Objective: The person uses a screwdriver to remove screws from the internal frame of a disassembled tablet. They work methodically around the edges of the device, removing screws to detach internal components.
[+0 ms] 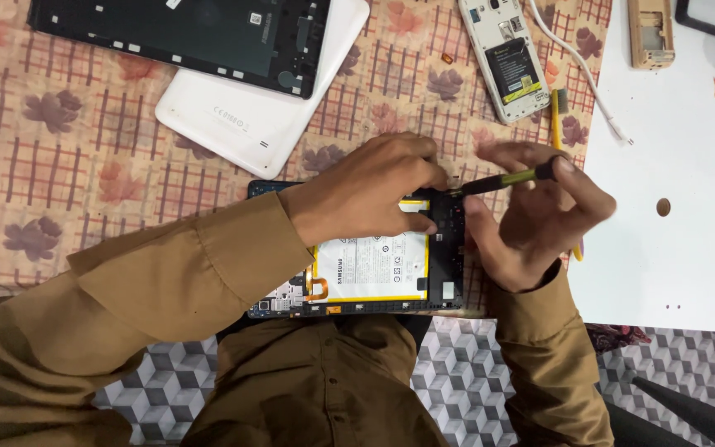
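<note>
**Screwdriver worked at the corner of an opened tablet**

The opened tablet lay at the near edge of the table, its lower rim just above the person's lap, its long axis running left to right. Room around it was tight: a white tablet back cover and a dark tablet frame lay stacked beyond it to the upper left, an opened white phone sat beyond to the right, and a white board bordered the right side, its edge close to the right hand. The freest cloth lay to the far left.

The left hand pressed down on the tablet's upper right part, fingers curled and bearing on the frame; whether it pinched anything could not be told. The right hand was closed around a slim screwdriver, fingertips pinching its black and yellow-green shaft. The tool lay nearly level, its tip pointing left at the tablet's top right corner.

Inside the tablet showed a flat white battery with yellow borders, black plastic framing and a small circuit board at the lower left. The tablecloth was soft fabric, checked, with leaf prints. A white cable ran between phone and board.
</note>
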